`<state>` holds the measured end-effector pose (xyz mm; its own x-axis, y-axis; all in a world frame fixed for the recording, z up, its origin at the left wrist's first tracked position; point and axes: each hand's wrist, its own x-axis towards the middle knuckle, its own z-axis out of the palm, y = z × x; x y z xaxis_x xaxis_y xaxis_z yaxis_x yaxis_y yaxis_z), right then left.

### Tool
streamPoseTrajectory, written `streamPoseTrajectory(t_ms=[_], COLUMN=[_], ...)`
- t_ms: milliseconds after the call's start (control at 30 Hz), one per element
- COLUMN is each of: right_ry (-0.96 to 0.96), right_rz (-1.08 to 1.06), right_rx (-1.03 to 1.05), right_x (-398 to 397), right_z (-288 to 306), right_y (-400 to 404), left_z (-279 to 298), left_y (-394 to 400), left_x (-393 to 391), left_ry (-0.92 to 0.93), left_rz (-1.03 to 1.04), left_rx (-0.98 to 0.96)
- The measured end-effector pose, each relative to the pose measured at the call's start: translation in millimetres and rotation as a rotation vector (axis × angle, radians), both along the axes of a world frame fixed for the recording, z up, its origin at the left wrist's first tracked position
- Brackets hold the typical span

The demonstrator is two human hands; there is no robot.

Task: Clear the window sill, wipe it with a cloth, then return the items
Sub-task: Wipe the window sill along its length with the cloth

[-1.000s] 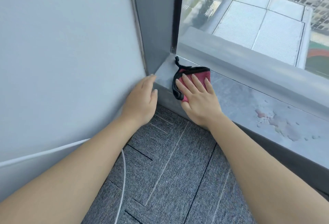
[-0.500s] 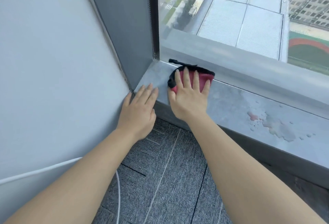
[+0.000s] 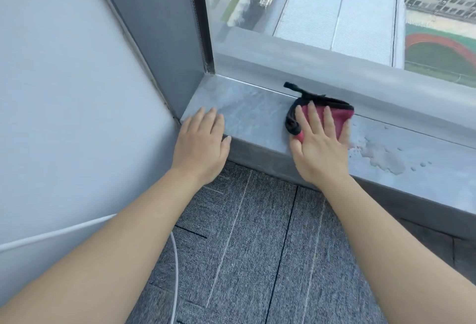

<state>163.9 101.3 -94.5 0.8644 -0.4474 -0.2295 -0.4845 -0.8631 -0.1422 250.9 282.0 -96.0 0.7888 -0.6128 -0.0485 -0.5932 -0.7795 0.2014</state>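
Observation:
A grey stone window sill [image 3: 252, 115] runs from the left corner to the right edge. A red cloth with black trim [image 3: 340, 115] lies on it, close to the window frame. My right hand [image 3: 319, 143] presses flat on the cloth with fingers spread, covering most of it. My left hand [image 3: 203, 143] rests palm down on the sill's front edge near the corner, holding nothing. A wet patch with droplets [image 3: 381, 156] sits on the sill just right of the cloth.
A pale wall [image 3: 64, 104] stands at the left, meeting a dark grey window jamb [image 3: 159, 27]. Grey carpet tiles [image 3: 257, 246] cover the floor below the sill. A white cable [image 3: 176, 259] runs along the wall and down onto the carpet.
My right hand has slid the cloth to the right along the sill, away from the corner. The left hand stays near the corner on the sill's front edge.

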Motion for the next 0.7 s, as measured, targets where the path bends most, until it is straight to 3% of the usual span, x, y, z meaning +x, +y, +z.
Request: streamPoseTrajectory(t_ms=[100,200,400,500,700], right_ry=[0.024,0.014,-0.041,-0.033,0.054], right_rz=[-0.201,-0.262,0.165,0.269,-0.007], right_rx=[0.035,0.051,-0.009,-0.020,-0.058], right_x=[11,29,19,-12,-51], right_z=[1,-2,-4,-3,0], right_y=[4,19,20,5,-23], left_z=[-2,-10,-13,-12,-5], left_y=[-12,-17,-21,-23,-42], left_x=[-3,-5,-11,-14,-27], left_ry=[0.064,0.052,0.028,0.026,0.065], left_rz=[-0.196,-0.209,-0.169,-0.151,-0.234], left_rx=[-0.027,-0.051,-0.077,-0.072,-0.069])
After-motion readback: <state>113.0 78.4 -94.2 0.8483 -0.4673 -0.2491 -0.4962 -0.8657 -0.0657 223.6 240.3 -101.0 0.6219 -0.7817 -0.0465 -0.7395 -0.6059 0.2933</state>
